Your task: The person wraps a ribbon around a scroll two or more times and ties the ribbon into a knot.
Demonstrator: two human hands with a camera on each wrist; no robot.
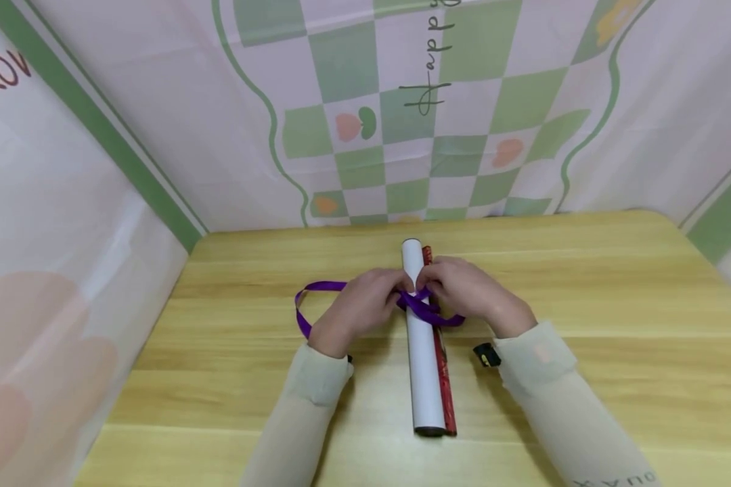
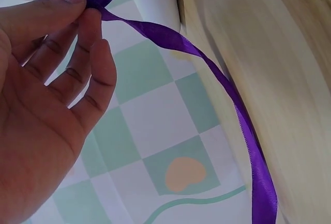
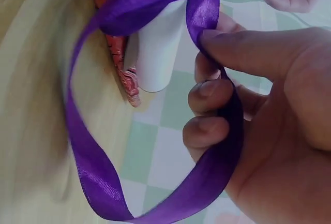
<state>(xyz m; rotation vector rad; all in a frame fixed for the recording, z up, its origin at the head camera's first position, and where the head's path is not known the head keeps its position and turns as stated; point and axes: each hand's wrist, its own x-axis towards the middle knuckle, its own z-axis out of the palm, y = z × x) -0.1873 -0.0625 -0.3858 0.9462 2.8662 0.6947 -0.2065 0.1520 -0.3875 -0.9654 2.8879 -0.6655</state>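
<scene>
A white roll (image 1: 425,368) with dark end rims lies lengthwise on the wooden table. Along its right side runs a flat red patterned strip (image 1: 443,379). Purple ribbon (image 1: 425,312) crosses over the roll's upper half. My left hand (image 1: 365,301) pinches the ribbon between thumb and index finger, just left of the roll; a long tail loops out leftward. On the other side my right hand (image 1: 463,287) pinches the ribbon too, its fingers (image 3: 207,131) curled round a loop that hangs down. Both hands' fingertips meet close over the roll.
The wooden table (image 1: 219,379) extends on both sides of the roll. Behind it hangs a green-and-white checkered cloth (image 1: 405,162), and another printed cloth (image 1: 67,223) stands along the left. A small black device (image 1: 486,354) sits at the right wrist.
</scene>
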